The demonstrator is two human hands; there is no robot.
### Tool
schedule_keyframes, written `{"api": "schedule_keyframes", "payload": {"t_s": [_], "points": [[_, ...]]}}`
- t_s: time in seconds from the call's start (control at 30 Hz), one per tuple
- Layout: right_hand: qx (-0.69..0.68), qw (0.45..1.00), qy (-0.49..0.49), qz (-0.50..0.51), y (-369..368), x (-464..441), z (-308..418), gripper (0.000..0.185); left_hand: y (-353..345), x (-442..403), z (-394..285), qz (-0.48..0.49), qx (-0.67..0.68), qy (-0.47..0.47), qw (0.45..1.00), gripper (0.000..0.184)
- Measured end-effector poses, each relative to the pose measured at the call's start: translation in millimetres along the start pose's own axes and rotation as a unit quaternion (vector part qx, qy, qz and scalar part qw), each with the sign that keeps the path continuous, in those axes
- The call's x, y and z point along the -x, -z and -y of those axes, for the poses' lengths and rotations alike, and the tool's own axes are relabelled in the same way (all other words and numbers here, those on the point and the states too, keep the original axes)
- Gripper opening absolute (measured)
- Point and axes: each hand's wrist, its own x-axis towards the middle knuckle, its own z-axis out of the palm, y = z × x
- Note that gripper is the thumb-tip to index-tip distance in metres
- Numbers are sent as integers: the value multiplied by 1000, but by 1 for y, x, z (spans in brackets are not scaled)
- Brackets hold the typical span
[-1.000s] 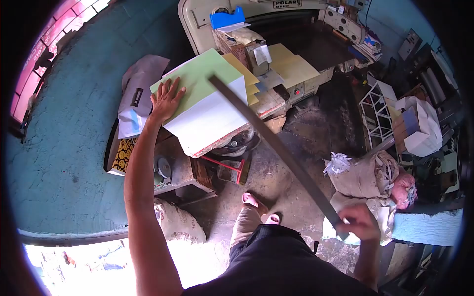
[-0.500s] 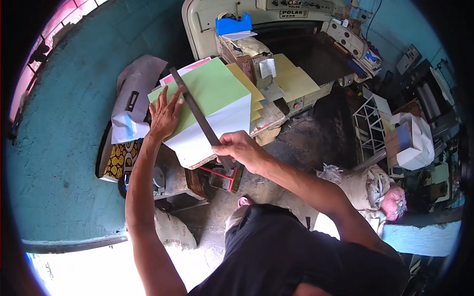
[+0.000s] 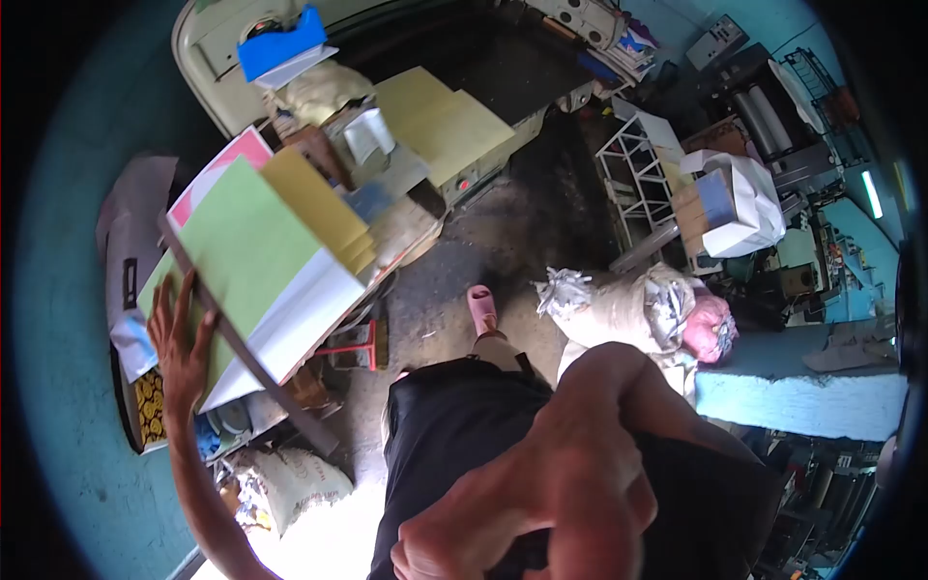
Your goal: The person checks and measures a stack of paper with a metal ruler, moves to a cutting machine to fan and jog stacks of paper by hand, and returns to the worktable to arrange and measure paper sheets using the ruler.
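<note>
A light green sheet (image 3: pixel 251 232) lies over a white sheet (image 3: pixel 314 290) at the left. Across both lies a long, dark, flat bar (image 3: pixel 253 358), its near end sticking out past the paper. My left hand (image 3: pixel 182 343) rests on the green sheet's left edge, fingers spread, beside the bar. Raised close to the camera, my right hand (image 3: pixel 541 503) is away from bar and paper. Its fingers are curled closed, and whatever they may hold is hidden.
Yellow-brown sheets (image 3: pixel 314 198) lie beside the green one, with more yellow sheets (image 3: pixel 435 116) on the machine table. A blue tape dispenser (image 3: pixel 280 43) stands behind. Stuffed sacks (image 3: pixel 628 314) sit on the floor at right; another sack (image 3: pixel 295 483) is at lower left.
My right hand has let go of the bar and risen toward the camera. The view has swung right, so the paper appears further left. My left hand remains on the green sheet.
</note>
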Motion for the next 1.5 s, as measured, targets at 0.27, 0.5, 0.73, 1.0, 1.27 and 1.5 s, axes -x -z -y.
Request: {"api": "schedule_keyframes", "payload": {"t_s": [0.27,0.5,0.73,1.0,1.27,1.5], "points": [[-25,992,113,54,129,16,89,39,18,-1,10,-57,73,114,989,81],[-195,967,144,76,222,5,198,40,51,-258,-460,-101,44,171,979,81],[-9,972,90,218,350,17,256,47,-23,-267,-518,-87,177,264,944,80],[825,348,-267,-355,658,56,193,100,-69,-144,-409,200,234,168,937,60],[772,214,-461,-382,715,40,185,126,-90,-119,-418,197,224,247,922,60],[772,202,-453,-399,715,27,192,98,-95,-87,-422,151,208,293,921,59]]}}
